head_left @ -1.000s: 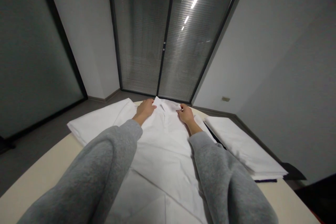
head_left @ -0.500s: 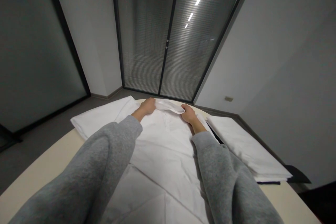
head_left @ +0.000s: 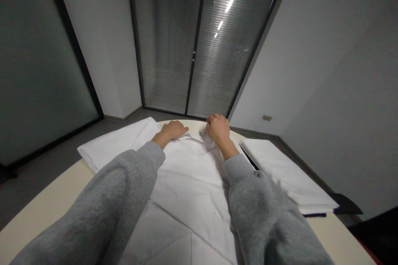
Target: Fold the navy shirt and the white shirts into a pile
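Observation:
A white collared garment [head_left: 189,178] lies spread over the table, its collar end at the far side. My left hand [head_left: 172,129] rests at the left of the collar, fingers stretched out flat against the cloth. Just above the collar's right side is my right hand [head_left: 218,127], its fingers curled closed. Whatever those fingers hold, if anything, is hidden, and the cloth below them is blurred. One white sleeve [head_left: 115,143] of the garment reaches out to the left.
A folded white stack [head_left: 289,176] with a dark layer beneath lies on the right of the pale round table [head_left: 59,192]. Beyond the table stand a glass door with blinds [head_left: 192,41] and grey walls. A dark chair [head_left: 346,205] shows at the right edge.
The collar, earlier stretched up between both hands, now lies lower and flatter. My right hand has lifted and moved slightly left; my left hand has flattened out. The view has shifted slightly.

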`<state>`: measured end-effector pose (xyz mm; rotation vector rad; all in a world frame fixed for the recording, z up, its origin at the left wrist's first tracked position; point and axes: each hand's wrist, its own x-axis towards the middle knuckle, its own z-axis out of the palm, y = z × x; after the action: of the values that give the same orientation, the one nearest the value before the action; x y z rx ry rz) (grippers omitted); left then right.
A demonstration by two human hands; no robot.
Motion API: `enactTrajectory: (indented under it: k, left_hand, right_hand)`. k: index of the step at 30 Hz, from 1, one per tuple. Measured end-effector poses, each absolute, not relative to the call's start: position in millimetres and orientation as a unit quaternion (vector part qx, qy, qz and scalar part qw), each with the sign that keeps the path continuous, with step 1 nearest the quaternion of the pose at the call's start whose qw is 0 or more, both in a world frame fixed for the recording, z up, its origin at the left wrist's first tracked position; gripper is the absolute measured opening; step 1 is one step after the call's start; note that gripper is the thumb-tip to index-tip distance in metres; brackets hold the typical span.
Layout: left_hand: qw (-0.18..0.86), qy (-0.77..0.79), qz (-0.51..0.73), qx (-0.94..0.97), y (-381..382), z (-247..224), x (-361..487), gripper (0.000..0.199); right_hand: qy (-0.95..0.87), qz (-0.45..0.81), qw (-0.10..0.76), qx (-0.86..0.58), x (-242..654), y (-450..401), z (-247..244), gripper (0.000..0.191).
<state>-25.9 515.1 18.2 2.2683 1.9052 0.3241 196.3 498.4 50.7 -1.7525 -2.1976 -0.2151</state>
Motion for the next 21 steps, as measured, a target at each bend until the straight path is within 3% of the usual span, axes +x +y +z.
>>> enactTrajectory:
  k: [4,9,16,21]
  left_hand:
    - [0.032,0.606,0.066,0.792,507,8,-22,0.054]
    - [0.004,0.577,0.037,0.816,501,4,-22,0.055]
    - [-0.003,0.55,0.055,0.834,489,5,-19,0.073]
    - [0.012,0.437,0.063,0.897,476,6,-10,0.063]
  right_hand:
    - [-0.85,-0.029,0.119,-0.513,171,492,31,0.055]
    - [-0.858,0.051,0.04,-0.51,178,497,-3,0.068]
    - [-0.816,0.079,0.033,-0.571,201,514,-7,0.067]
    - [-0.769,0.064,0.061,-0.633,214,515,-10,0.063]
